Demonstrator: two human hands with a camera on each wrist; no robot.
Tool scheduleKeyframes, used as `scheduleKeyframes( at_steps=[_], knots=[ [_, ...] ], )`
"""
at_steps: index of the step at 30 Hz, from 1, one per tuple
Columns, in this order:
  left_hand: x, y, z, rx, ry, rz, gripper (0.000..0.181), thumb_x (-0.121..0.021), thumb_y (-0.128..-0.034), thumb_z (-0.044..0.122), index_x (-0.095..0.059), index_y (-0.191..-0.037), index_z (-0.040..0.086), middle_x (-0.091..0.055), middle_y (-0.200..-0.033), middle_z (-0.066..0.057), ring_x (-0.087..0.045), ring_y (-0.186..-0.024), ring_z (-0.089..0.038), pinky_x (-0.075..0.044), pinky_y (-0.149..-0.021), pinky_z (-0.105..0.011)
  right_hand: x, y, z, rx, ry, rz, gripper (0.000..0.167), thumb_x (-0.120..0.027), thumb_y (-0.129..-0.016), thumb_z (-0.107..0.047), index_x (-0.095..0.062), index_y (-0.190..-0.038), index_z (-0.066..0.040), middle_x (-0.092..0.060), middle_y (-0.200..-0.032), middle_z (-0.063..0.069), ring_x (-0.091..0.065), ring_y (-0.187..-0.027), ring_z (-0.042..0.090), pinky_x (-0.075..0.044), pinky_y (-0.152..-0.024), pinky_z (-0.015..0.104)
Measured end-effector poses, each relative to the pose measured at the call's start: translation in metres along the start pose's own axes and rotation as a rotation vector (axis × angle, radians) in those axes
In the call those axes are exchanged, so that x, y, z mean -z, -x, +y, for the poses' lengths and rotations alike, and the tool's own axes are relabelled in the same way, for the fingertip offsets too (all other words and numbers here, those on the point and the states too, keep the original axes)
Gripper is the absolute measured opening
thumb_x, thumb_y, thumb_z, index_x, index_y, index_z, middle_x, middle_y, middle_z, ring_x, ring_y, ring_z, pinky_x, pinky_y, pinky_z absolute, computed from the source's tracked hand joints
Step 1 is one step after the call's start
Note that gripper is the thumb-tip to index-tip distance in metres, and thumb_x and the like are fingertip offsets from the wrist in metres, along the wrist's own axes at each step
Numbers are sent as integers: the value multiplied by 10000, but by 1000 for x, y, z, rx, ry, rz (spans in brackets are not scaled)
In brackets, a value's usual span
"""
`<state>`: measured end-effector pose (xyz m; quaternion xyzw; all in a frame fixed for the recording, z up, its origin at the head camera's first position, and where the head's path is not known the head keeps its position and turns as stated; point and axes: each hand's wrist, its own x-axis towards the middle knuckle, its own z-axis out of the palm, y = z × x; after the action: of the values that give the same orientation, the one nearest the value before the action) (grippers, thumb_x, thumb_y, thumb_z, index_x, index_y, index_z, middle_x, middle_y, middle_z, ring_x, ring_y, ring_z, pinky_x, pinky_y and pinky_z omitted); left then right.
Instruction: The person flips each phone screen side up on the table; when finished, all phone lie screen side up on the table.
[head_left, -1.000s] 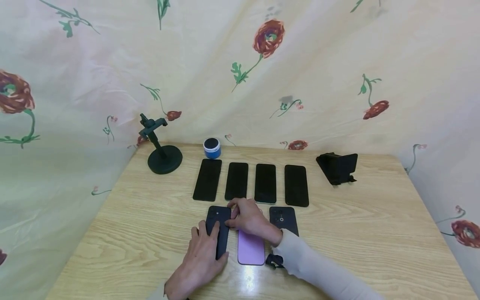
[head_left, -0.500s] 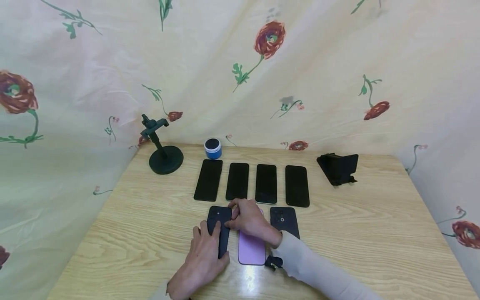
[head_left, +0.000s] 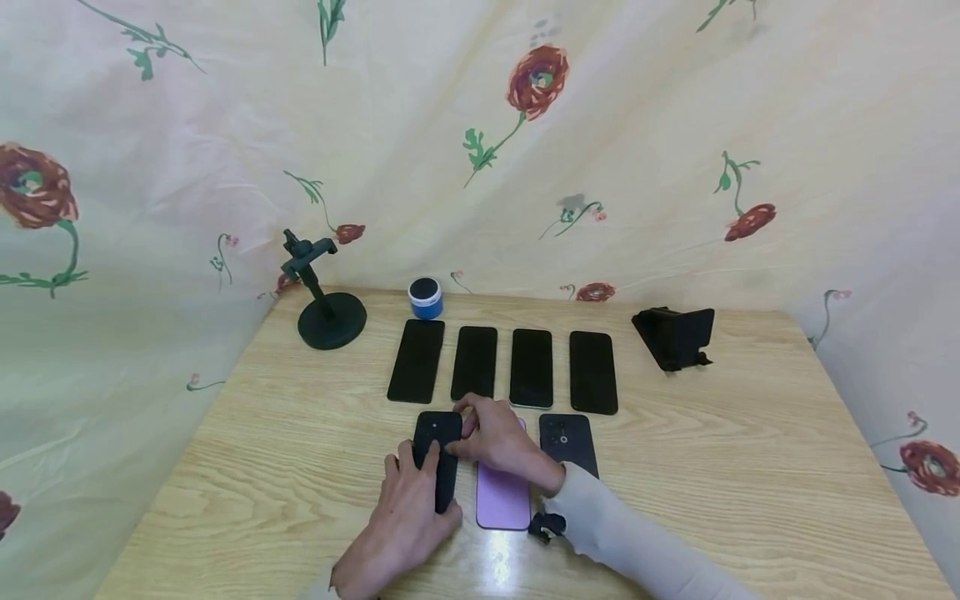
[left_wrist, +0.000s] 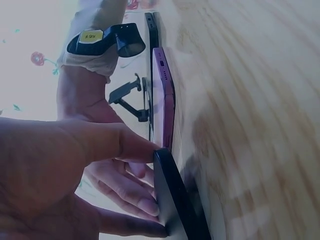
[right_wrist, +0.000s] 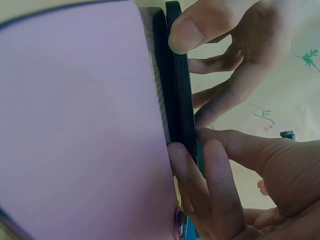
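A dark phone (head_left: 446,483) lies back up, camera at its far end, between my two hands. My left hand (head_left: 408,512) grips it, the thumb on its right edge near the bottom and fingers across its back. Bent over from the right, my right hand (head_left: 501,435) pinches the upper right edge between thumb and fingers. In the left wrist view the phone (left_wrist: 175,195) looks tilted slightly off the table, with a shadow beneath. The right wrist view shows its side edge (right_wrist: 184,95) with both hands on it. Under my right wrist lies a purple phone (head_left: 503,500).
Another dark phone (head_left: 567,442) lies partly behind the right sleeve (head_left: 622,525). Several black-screened phones, one at the row's left (head_left: 416,361), lie farther back. Behind them stand a round-base phone stand (head_left: 332,321), a blue-and-white round jar-like object (head_left: 427,300) and a folding stand (head_left: 678,337).
The dark phone has tilted a little, its back looking darker and its near end slightly higher in view. Both hands keep their hold with small finger shifts.
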<state>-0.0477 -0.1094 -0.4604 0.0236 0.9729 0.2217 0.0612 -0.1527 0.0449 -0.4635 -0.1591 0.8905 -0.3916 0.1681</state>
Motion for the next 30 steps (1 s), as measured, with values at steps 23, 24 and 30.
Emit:
scheduleKeyframes(
  at_steps=[23,24,30],
  knots=[
    [12,-2,-14,3,92,-61,844,-733,-778,324,-473,-1531,46,-476,-1435,-266,-481,-1179,-345,-500,-882,-434,1,8,0,-14,-303,-44,506,-705,-899,18,-608,-1393,-35,-755,-913,78,-731,-694,124,-583,-624,260],
    [13,-2,-14,3,96,-60,842,-734,-781,322,-473,-1532,45,-480,-1429,-257,-480,-1169,-333,-495,-878,-427,1,9,0,-11,-307,-41,505,-697,-897,27,-610,-1391,-35,-754,-923,83,-731,-697,129,-587,-626,264],
    [16,1,-15,-5,130,-70,826,-744,-814,314,-463,-1542,43,-508,-1408,-213,-492,-1138,-280,-484,-866,-405,1,9,2,11,-327,-38,501,-718,-892,40,-617,-1377,-30,-731,-1003,115,-730,-699,157,-599,-624,290]
  ],
)
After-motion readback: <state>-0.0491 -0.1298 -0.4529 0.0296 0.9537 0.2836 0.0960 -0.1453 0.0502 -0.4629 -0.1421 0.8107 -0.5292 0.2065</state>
